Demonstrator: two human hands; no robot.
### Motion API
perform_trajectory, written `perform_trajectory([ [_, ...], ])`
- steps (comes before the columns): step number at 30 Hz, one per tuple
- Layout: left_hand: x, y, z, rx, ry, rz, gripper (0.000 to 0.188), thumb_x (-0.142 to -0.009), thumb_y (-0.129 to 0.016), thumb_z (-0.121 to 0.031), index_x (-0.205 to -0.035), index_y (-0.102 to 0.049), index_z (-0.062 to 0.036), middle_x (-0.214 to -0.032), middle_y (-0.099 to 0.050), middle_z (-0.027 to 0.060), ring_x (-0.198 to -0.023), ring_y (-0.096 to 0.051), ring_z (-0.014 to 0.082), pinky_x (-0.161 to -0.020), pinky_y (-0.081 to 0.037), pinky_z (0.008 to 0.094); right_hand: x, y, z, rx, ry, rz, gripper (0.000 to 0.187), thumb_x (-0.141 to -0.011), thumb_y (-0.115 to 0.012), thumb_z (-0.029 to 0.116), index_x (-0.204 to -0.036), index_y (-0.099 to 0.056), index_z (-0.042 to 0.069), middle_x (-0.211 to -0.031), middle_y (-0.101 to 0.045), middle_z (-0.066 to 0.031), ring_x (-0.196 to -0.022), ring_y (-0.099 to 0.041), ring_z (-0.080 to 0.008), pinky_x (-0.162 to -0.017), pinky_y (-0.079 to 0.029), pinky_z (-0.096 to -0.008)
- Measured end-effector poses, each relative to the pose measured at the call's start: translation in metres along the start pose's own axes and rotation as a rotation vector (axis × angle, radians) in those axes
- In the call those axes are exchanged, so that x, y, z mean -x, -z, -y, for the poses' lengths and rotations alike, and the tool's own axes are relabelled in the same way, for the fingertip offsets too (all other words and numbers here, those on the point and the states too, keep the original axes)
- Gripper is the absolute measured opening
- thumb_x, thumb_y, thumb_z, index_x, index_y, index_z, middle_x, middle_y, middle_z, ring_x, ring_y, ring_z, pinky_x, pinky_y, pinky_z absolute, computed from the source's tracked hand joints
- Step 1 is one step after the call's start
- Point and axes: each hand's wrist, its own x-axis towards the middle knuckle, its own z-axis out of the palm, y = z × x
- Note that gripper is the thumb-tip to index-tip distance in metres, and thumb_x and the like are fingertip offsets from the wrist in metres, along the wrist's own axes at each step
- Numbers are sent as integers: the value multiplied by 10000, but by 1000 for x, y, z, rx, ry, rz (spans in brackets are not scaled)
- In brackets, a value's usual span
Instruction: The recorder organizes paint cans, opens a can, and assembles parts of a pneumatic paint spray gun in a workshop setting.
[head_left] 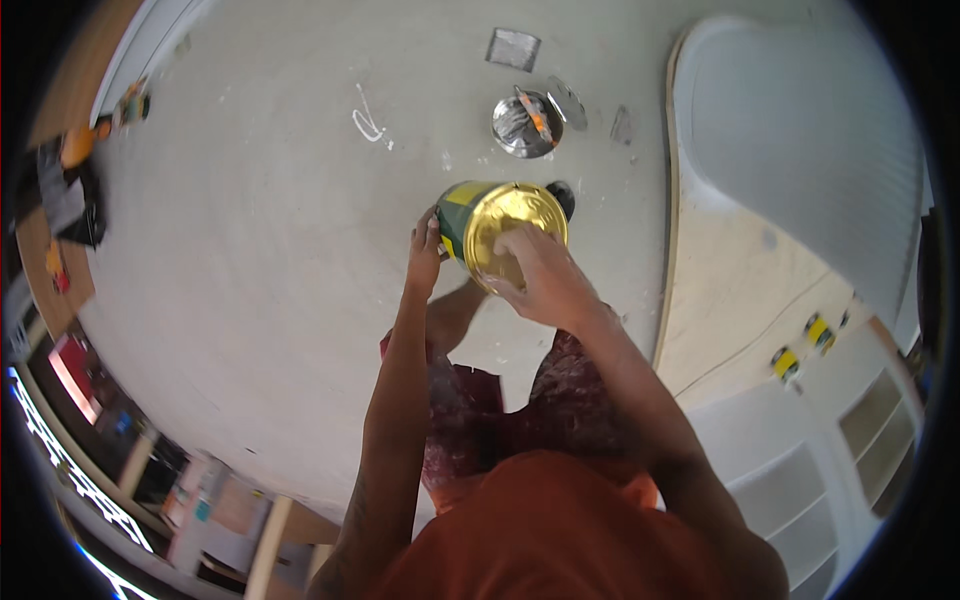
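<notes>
A large green and yellow tin can (pixel 457 215) is tilted in front of my legs, its shiny gold round end (pixel 515 205) facing up toward me. My left hand (pixel 425 250) grips the can's left side, fingers against the wall. Over the lower right part of the gold end lies my right hand (pixel 545 275). Its fingers are bent onto the metal and the thumb is near the rim. Whether the fingertips hold anything small is hidden.
Beyond the can, a round metal bowl (pixel 505 128) holds an orange-handled tool (pixel 535 115), with a round lid (pixel 567 102) beside it. A grey rectangular piece (pixel 513 49) lies farther off. A large curved-edge panel (pixel 690 200) stands at right. Two yellow-black items (pixel 785 363) sit near white shelving (pixel 785 500).
</notes>
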Motion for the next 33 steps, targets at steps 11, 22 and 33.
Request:
perform_trajectory([
  [11, -134, 46, 19, -240, 18, 64, 479, -1034, -416, -398, -1367, -550, -80, -1159, -583, 220, -993, -609, 285, -829, -543, 373, -85, -80, -63, -60, -319, -216, 400, -747, -775, 191, -1046, -527, 94, -1025, -533, -170, -982, -541, -388, -856, -439, -473],
  [22, -192, 35, -10, -656, 125, 211, 576, -1012, -357, -503, -1403, -523, -114, -1310, -578, 265, -1252, -538, 395, -1030, -424, 409, -129, -107, -134, 0, -457, -380, 355, -737, -713, 172, -1008, -525, 42, -1009, -550, -198, -904, -572, -389, -797, -486, -452],
  [33, -190, 35, -12, -682, 229, 209, 608, -1009, -344, -508, -1402, -512, -75, -1343, -559, 253, -1269, -523, 390, -1056, -409, 403, -143, -108, -151, -57, -609, -357, 430, -751, -719, 312, -1052, -570, 45, -1025, -582, -237, -964, -596, -397, -858, -481, -464],
])
